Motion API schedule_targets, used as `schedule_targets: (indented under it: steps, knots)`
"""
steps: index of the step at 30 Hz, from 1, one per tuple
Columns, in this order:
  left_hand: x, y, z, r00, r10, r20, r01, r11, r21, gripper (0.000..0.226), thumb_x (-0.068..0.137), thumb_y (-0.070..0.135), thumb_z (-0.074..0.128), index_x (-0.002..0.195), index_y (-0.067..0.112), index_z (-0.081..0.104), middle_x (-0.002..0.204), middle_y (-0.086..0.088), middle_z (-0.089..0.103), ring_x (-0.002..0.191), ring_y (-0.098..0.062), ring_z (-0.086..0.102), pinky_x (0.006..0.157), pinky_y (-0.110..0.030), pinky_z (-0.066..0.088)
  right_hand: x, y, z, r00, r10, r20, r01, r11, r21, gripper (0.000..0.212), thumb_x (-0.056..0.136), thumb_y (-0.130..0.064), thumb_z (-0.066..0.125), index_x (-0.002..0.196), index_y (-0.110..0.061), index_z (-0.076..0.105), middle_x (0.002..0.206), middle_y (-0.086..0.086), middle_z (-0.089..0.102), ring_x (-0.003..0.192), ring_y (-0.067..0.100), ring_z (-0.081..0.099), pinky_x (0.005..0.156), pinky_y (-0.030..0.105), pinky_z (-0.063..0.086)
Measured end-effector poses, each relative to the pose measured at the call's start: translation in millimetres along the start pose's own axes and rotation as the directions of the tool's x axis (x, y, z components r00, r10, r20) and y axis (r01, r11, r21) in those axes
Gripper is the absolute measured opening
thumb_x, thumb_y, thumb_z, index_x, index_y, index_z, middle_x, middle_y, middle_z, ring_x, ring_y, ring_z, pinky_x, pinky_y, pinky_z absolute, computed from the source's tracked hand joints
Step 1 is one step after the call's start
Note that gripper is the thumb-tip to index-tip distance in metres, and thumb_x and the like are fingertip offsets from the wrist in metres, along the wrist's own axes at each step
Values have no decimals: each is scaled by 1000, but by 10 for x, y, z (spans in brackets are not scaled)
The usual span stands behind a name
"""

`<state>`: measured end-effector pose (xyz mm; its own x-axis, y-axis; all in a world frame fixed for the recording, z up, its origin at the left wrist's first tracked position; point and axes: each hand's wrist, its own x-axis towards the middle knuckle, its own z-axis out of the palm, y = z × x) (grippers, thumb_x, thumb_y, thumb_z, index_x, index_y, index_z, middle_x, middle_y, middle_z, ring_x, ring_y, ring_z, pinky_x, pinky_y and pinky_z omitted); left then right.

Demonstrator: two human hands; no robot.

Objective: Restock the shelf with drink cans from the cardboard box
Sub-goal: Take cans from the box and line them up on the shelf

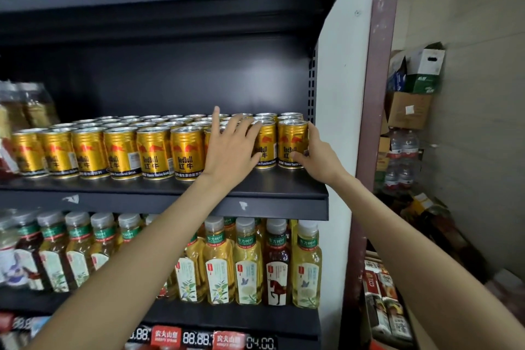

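Your shelf (284, 189) is close to full; gold cans (122, 150) stand in rows from the left end to the right upright, several deep, with a strip of bare shelf showing in front of them; how full the back rows are you cannot judge from here, only tops show.

Your left hand (231, 150) lies flat and spread against the front cans near the right end, fingers wide, holding nothing; it looks to be pressing or squaring the row rather than gripping. Your right hand (318, 158) is curled around the end can (292, 145), thumb on the label, fingers round its right side; the grip is narrow and closed on that can, which stands on the shelf, touching its neighbour and just beside the upright.

So the last front place seems taken; what is left is probably seating this can and straightening the row. The cardboard box you are stocking from is not in view, so you cannot tell whether cans remain in it; the cartons (412, 105) stacked by the wall at right may be other stock. The bottles (247, 264) on the shelf below are no part of the job.
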<state>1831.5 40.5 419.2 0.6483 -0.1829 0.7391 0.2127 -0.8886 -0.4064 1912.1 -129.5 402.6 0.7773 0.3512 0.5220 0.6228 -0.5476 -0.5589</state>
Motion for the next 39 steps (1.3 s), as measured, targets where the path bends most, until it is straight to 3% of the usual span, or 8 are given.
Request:
schedule_targets:
  steps: [12,16,21,23,27,31,35,39]
  knots:
    - [203,244,67,997,-9,79,4,998,61,75,87,39,60,145,7,24,144,-14,42,131,-28,41,115,-47,11,21,-16,-12,999,35,30,-36,999,33,84,89,-21,62,148,-10,4,146,13,40,130,31,43,108,45,37]
    - [23,225,-80,996,-64,-64,49,977,-209,60,92,41,49,142,11,35,146,-9,41,136,-25,34,115,-44,16,-166,-61,-99,998,-15,-68,13,1000,-24,85,88,-33,61,149,-7,8,156,15,17,145,31,13,118,44,15]
    - [-506,145,-504,964,-221,-148,14,598,-801,35,91,31,53,125,24,56,128,12,53,127,-9,39,107,-25,29,-848,-423,-237,946,-148,-288,187,976,110,57,90,-27,59,141,-17,36,146,3,38,135,16,33,110,28,29]
    - [-788,99,-656,938,-297,-176,-10,485,-874,29,91,30,52,118,24,60,117,18,57,117,-6,47,102,-22,34,-1141,-598,-182,884,-188,-429,257,961,107,41,90,-23,58,129,-17,48,129,-1,53,119,11,48,99,25,40]
    - [-1338,-89,-709,887,-414,-205,-42,369,-929,17,91,24,51,101,21,65,88,18,66,93,-10,62,90,-43,45,-1640,-924,140,672,-288,-682,317,944,-86,19,88,-20,60,104,-10,60,95,-1,64,87,12,58,77,29,48]
    - [-1873,-333,-475,843,-506,-182,-44,273,-961,17,91,22,48,95,17,64,74,10,64,72,-14,64,71,-43,52,-2038,-1078,654,553,-404,-728,368,903,-222,8,86,-12,63,92,-7,60,79,5,64,74,13,53,67,25,42]
    - [-2589,-544,-147,880,-472,-56,100,298,-949,18,91,25,48,97,19,63,76,13,61,73,3,59,67,-23,48,-2505,-1074,1348,762,-373,-529,363,923,-128,15,87,-12,61,101,-9,58,91,6,64,84,14,55,73,20,45]
    - [-3546,-800,226,916,-269,296,378,339,-861,24,89,35,50,102,22,65,90,12,65,87,-5,61,76,-30,50,-3142,-957,2072,996,-83,-30,85,992,97,33,85,-15,63,116,-20,55,108,-4,57,94,12,57,77,24,50]
